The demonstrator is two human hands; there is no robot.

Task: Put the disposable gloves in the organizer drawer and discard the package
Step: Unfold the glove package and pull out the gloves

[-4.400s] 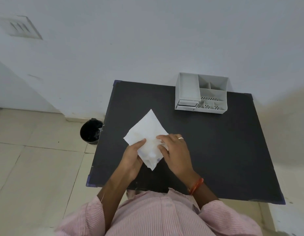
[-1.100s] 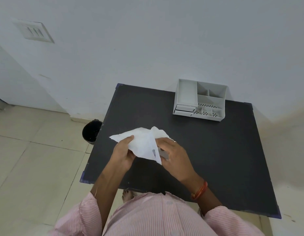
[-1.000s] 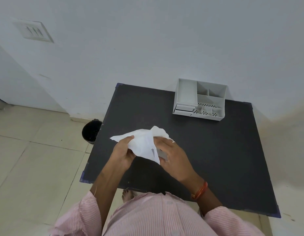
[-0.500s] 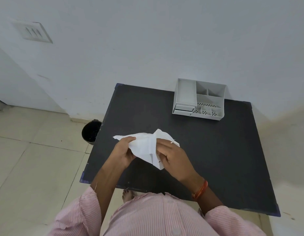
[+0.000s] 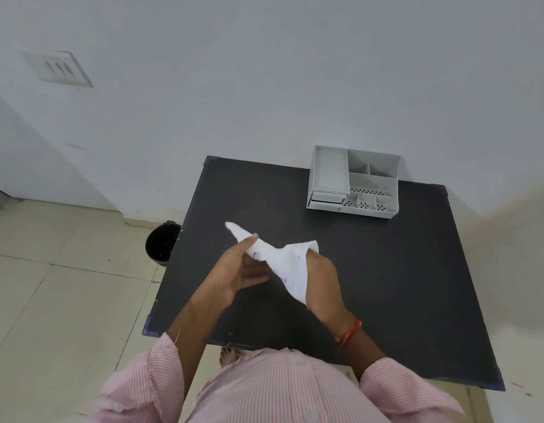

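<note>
A white paper glove package (image 5: 284, 264) with faint blue print hangs crumpled above the black table (image 5: 402, 270), held between both hands. My left hand (image 5: 237, 270) pinches its left end with thumb and fingers. My right hand (image 5: 322, 279) grips its right side, fingers wrapped around the paper. No gloves show outside the package. The grey organizer (image 5: 354, 183) stands at the table's far edge against the wall, its small drawer (image 5: 327, 199) at the lower left front, nearly shut.
A black waste bin (image 5: 161, 244) stands on the tiled floor just left of the table's left edge. A white wall runs behind the table. A bare foot (image 5: 229, 355) shows under the near table edge.
The package has been twisted and stretched out between the hands since half a second ago; its left tip now points up and left, and the printed side faces me.
</note>
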